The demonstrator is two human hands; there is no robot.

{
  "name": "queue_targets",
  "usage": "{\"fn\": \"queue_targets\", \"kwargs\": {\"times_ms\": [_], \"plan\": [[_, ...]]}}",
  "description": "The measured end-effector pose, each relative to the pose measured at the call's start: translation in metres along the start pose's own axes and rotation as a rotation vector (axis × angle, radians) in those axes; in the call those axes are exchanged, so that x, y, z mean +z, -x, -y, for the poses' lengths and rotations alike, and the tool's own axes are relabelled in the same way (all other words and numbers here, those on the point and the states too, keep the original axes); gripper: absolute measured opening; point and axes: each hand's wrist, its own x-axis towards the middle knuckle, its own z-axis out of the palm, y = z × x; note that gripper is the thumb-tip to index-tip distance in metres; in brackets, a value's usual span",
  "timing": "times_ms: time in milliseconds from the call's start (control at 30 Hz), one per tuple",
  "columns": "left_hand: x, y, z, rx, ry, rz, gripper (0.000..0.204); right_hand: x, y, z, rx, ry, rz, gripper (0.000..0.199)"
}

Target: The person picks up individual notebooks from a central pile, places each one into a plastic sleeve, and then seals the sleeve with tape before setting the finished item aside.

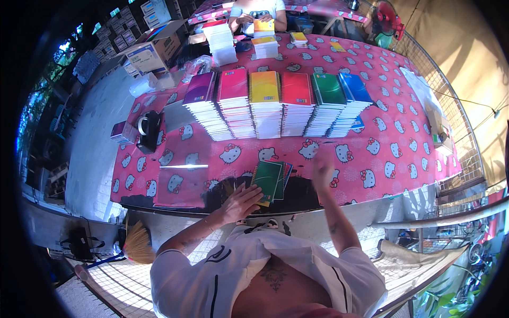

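A small set of spiral notebooks (269, 177) lies slightly fanned near the table's front edge, a green cover on top and yellow, red and blue edges showing beneath. My left hand (243, 203) rests on its lower left corner, fingers stretched over the cover; the thumb is hard to make out. My right hand (323, 168) is above the tablecloth, right of the set and in front of the tall stacks; motion smears its fingers. Behind stand stacks of notebooks with purple (200, 89), pink (233, 85), yellow (264, 87), red (297, 88), green (328, 89) and blue (355, 87) covers.
A pink cat-patterned cloth (395, 143) covers the table. At left are a black tape dispenser (150, 132) and a small notebook pile (123, 133). Across the table, a person (260, 10) handles yellow notebooks. A cardboard box (154, 50) stands far left, a red fan (387, 20) far right.
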Motion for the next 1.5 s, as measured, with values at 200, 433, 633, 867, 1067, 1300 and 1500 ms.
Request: {"fn": "queue_targets", "kwargs": {"times_ms": [200,433,633,867,1067,1300,1500], "plan": [[-0.109,-0.112,0.054,-0.192,-0.257,-0.537,0.043,-0.084,-0.139,-0.197,0.347,0.551,-0.203,0.043],[-0.192,-0.131,0.200,-0.936,-0.012,-0.535,0.058,-0.088,-0.172,-0.268,0.603,0.876,0.269,0.055],[-0.186,-0.152,0.185,-0.704,-0.286,-0.493,0.066,-0.131,-0.166,-0.288,0.327,0.757,0.044,0.069],[-0.192,-0.147,0.162,-0.290,-0.468,-0.192,0.039,-0.167,-0.167,-0.308,0.556,0.508,0.296,0.059],[-0.203,-0.144,0.148,-0.253,-0.320,-0.502,0.026,-0.172,-0.210,-0.147,0.411,-0.059,-0.576,0.026],[-0.205,-0.158,0.104,-0.422,-0.248,-1.003,0.019,-0.134,-0.254,0.047,-0.405,0.783,-0.276,0.032],[-0.208,-0.126,0.065,-0.390,-0.073,-0.953,0.020,-0.079,-0.209,0.068,-0.267,0.839,0.077,0.058]]}}
